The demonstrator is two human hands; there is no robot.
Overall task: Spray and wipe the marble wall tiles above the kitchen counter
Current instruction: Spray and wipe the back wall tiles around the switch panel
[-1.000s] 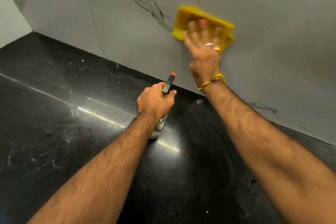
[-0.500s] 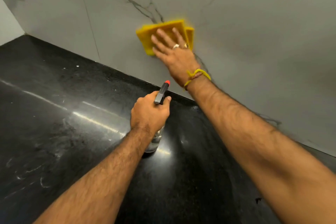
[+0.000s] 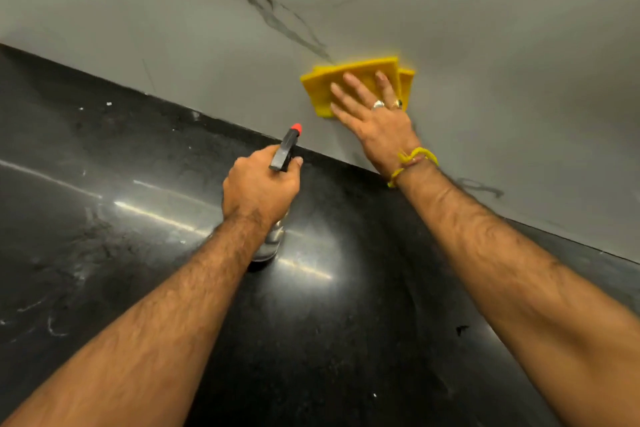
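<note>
- Wall (image 3: 467, 28): grey marble tiles with dark veins running down from the top toward the cloth, rising straight from the back edge of the counter and filling the upper part of what I see.
- Counter (image 3: 104, 218): black polished stone below the wall, with bright streaks of glare, pale scuffs at the left and a few small specks.
- Right hand (image 3: 372, 114): my fingers lie straight and spread, pressing flat on the cloth against the wall, low down near the counter edge. Two rings sit on those fingers, and a yellow thread (image 3: 412, 159) is tied round my wrist.
- Left hand (image 3: 259, 189): my fingers are curled tight round the neck of the bottle, thumb beside the black head.
- Cloth (image 3: 332, 80): yellow, folded in layers, flat on the wall under my right fingers, its edges showing above and to either side of them.
- Bottle (image 3: 268, 243): clear, upright, its base on the counter; the black spray head with its red tip sticks up past my left hand and aims toward the wall.
</note>
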